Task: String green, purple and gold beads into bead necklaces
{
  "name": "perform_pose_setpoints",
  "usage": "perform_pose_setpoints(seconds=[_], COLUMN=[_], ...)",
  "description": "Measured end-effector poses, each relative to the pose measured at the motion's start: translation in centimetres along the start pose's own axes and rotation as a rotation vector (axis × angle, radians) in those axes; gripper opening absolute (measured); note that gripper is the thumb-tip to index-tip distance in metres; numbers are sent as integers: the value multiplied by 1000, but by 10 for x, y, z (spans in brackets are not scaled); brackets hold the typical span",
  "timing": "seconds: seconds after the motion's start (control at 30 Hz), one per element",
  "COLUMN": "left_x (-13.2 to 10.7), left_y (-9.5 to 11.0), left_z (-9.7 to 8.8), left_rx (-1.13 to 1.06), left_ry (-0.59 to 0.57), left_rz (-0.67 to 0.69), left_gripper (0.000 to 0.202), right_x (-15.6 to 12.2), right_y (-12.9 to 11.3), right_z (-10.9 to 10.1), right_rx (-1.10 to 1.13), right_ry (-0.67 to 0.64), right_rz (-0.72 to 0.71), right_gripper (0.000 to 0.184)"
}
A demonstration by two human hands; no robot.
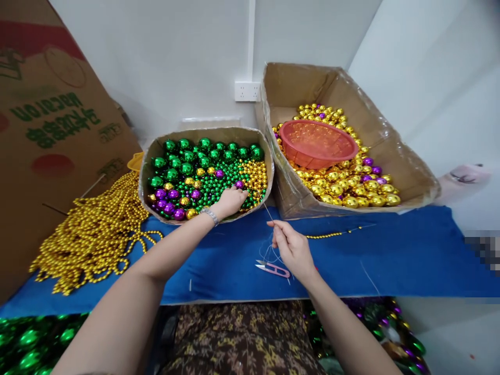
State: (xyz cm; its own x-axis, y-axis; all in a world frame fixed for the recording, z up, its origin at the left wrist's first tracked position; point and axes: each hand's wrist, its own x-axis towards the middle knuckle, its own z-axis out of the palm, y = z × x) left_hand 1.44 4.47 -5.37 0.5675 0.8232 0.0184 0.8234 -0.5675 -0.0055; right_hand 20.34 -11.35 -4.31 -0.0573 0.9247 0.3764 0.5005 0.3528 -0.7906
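Observation:
My left hand [231, 202], with a bracelet at the wrist, reaches into the smaller cardboard box [145, 179] of beads. Its fingers are bent together among small beads beside a purple bead [239, 184]; whatever they grip is hidden. Just in front of that box, my right hand [292, 246] pinches a thin needle [267, 211] that slants up toward the gold beads [255, 174]. Loose thread [269, 251] curls below my right fingers, next to pink thread snips [275, 269] on the blue cloth. A short string of gold beads [324, 236] lies to the right.
A larger carton [406, 161] at the right holds gold and purple beads and a red plastic basket [318, 145]. Gold bead strands [105, 229] are heaped at left, beside a tall printed carton [58, 120]. More beads [31, 338] show below the blue tabletop [219, 273].

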Motion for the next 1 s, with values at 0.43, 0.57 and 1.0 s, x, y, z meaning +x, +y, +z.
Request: perform_pose_setpoints(seconds=[0.43,0.57,1.0], left_x=[-24,-56,-85], left_y=[-8,5,21], left_z=[-18,-27,-28], left_rx=[-880,-1834,-2006], left_ry=[206,245,355], left_rz=[-110,-197,-344], left_gripper=[24,23,26], right_x=[-12,-15,-19], right_y=[13,19,14], right_z=[3,8,13], right_rx=[-244,-316,-380], right_ry=[53,45,27], right_rz=[-135,-177,-248], right_gripper=[27,26,26])
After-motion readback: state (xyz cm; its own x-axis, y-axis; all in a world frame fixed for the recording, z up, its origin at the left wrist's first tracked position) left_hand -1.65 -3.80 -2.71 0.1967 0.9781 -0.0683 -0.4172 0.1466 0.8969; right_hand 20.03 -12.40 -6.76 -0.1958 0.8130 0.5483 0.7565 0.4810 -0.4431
